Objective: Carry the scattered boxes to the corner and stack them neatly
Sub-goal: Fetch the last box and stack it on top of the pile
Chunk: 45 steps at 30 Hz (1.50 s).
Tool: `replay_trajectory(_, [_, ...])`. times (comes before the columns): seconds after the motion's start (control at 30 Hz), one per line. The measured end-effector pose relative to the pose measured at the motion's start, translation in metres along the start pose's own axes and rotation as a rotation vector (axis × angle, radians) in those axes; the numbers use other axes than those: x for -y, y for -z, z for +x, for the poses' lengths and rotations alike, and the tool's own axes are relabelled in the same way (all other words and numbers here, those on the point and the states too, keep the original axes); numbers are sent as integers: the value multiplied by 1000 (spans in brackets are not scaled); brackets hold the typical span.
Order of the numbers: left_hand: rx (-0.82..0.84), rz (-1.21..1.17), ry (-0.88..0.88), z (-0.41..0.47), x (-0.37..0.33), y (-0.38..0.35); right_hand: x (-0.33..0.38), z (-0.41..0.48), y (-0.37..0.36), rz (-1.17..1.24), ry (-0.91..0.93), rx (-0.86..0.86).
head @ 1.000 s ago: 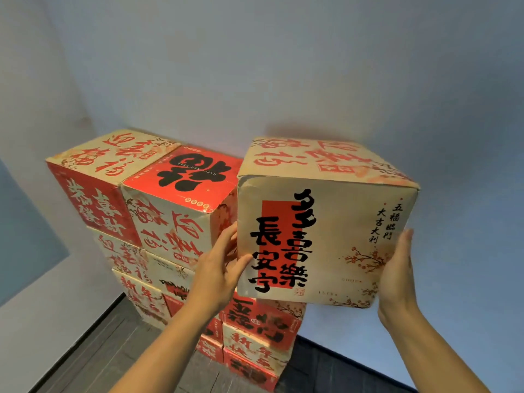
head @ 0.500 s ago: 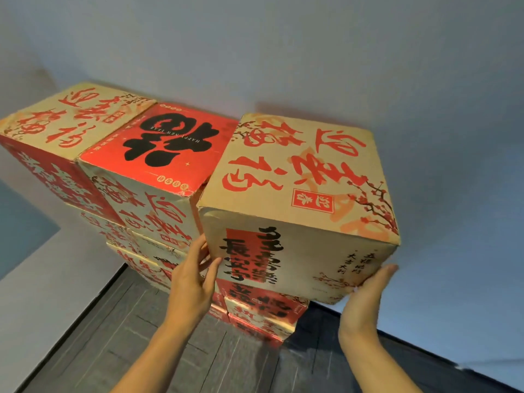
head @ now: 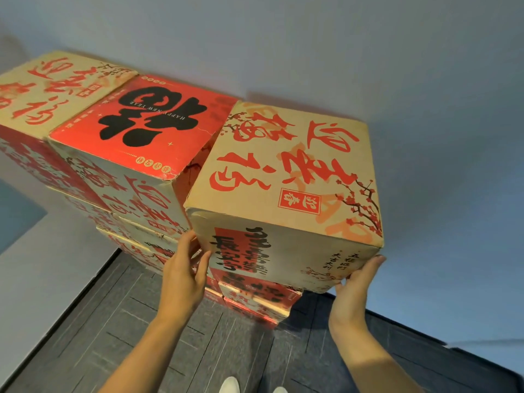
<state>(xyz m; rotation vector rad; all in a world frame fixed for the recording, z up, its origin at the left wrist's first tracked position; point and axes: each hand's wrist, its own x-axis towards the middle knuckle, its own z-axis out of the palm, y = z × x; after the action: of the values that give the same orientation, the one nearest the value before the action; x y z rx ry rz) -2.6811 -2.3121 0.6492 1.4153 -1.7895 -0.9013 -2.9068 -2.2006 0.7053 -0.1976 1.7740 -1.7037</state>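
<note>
Head view. Landmark: the red-topped box (head: 141, 123), top of the middle column of the stack, against the wall (head: 340, 38).

- Tan box (head: 286, 171) with red brush lettering and a plum-blossom print: just right of the red-topped box, side almost against it, top roughly level with it. Stacked boxes (head: 255, 296) show directly beneath it. Cannot tell whether it rests fully on them.
- Left hand (head: 184, 273): below and right of the red-topped box, at the tan box's lower left front edge. Fingers straight, slipped along the box's left side, thumb laid flat on the front face (flat contact, no curl).
- Right hand (head: 354, 285): far right of the red-topped box, at the tan box's lower right corner. Palm and straight fingers press the right side from below, hand flat.
- A third box (head: 56, 83), tan top with red lettering: touching the red-topped box on its left.
- Dark plank floor (head: 170, 336): well below the red-topped box. Two white shoe tips (head: 229, 385) at the bottom edge.
</note>
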Motion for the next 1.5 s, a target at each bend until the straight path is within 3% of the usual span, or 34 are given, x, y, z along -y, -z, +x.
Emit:
replay_trajectory(0.27, [46, 0, 82, 0, 14, -7, -16, -2, 2, 54, -31, 51])
replay_trajectory(0.37, [-13, -78, 128, -4, 13, -6, -19, 1, 13, 6, -12, 52])
replay_trajectory(0.53, [-335, -766, 567, -5, -22, -4, -5, 27, 23, 91, -114, 35])
replay_trajectory(0.7, [-295, -1095, 611, 26, -63, -6, 2, 30, -3, 197, -202, 131])
replay_trajectory(0.97, [-305, -1094, 590, 64, -64, 2, -12, 26, -26, 186, -153, 219])
replay_trajectory(1.5, [-223, -942, 578, 70, -49, -2, -17, 32, -32, 139, -122, 170])
